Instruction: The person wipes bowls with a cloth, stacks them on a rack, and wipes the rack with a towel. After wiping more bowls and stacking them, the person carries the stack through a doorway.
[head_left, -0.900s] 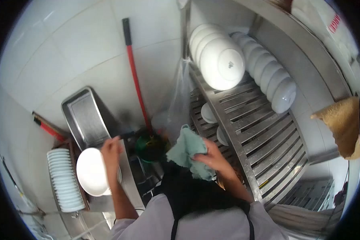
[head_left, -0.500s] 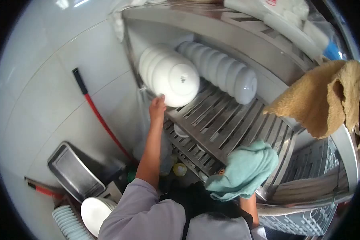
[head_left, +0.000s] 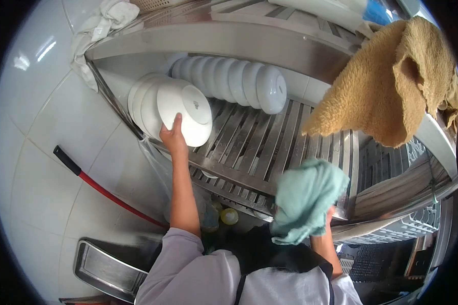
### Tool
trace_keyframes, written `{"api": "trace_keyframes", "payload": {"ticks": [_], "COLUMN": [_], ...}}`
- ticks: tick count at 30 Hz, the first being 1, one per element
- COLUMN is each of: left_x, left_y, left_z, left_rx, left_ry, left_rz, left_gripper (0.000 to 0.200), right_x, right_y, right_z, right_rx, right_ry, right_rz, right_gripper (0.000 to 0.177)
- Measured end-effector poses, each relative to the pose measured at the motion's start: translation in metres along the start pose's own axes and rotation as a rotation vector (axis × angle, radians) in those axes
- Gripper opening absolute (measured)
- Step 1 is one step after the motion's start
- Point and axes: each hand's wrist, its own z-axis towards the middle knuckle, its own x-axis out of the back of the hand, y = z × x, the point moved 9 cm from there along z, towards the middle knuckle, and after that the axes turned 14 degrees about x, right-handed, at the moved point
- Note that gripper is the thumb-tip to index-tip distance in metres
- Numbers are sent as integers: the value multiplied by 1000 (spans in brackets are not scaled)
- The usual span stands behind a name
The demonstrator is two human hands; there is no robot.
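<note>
My left hand is closed on the rim of a white plate, its thumb lying on the plate's underside, where a small dark mark shows. This plate is the front one of several white plates standing on edge on the slatted metal shelf; it leans a little apart from those behind. Bunched over my right hand is a light green cloth, which hides most of the fingers. The cloth is in front of the shelf's near right corner.
White bowls line the back of the shelf. A tan towel hangs at the right, above a grey plastic crate. Along the tiled left wall are a red pole with a black grip and a metal tray.
The camera view has shifted. My left hand has gone from touching the front plate's lower edge to gripping it, and the plate now stands out from the row. The green cloth stays in my right hand.
</note>
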Motion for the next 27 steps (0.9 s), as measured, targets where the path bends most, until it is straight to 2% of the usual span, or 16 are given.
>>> {"api": "trace_keyframes", "payload": {"ticks": [2,5,7,8,9,12,13,15,16,17,19,21,23,24,25,27], "left_x": [-8,-14,-22,-15,-12,-17,-18,6,20,27,35,42,62,75,86,92], "left_y": [12,31,53,53,28,46,76,91,96,105,124,139,131,124,122,116], "left_z": [-12,-52,-90,-99,-117,-153,-173,-201,-213,-224,-243,-253,-254,-255,-259,-282], "left_rx": [6,27,40,231,262,223,168,8,-7,-24,-49,-75,-108,-118,-76,-114], "left_ry": [4,45,62,87,-132,-148,-117,-126,-47,-21,47,139,181,198,201,321], "left_rz": [32,-40,-131,175,-415,-653,-562,6,179,162,84,-42,-38,-29,88,-245], "left_gripper": [46,39,32,41,45,48,39,29,24,24,23,20,23,25,28,29], "right_x": [17,-133,-239,-274,-307,-362,-373,-377,-367,-348,-298,-274,-273,-276,-283,-328], "right_y": [24,33,41,51,62,60,56,71,77,106,138,122,97,93,87,55], "right_z": [27,32,14,1,-10,-12,-7,39,69,99,118,61,-24,-61,-85,-102], "right_rx": [-117,159,802,962,1036,1216,1261,997,788,242,111,365,992,887,924,1035], "right_ry": [-237,-467,-1012,-1040,-1110,-1140,-1130,-1060,-887,-874,-767,-695,-891,-1076,-1162,-1338], "right_rz": [-180,-887,-1100,-1178,-1225,-1166,-1106,-1011,-1038,-955,-773,-716,-700,-628,-499,-558], "right_gripper": [54,51,63,61,57,55,57,53,51,48,48,42,37,36,40,43]}}
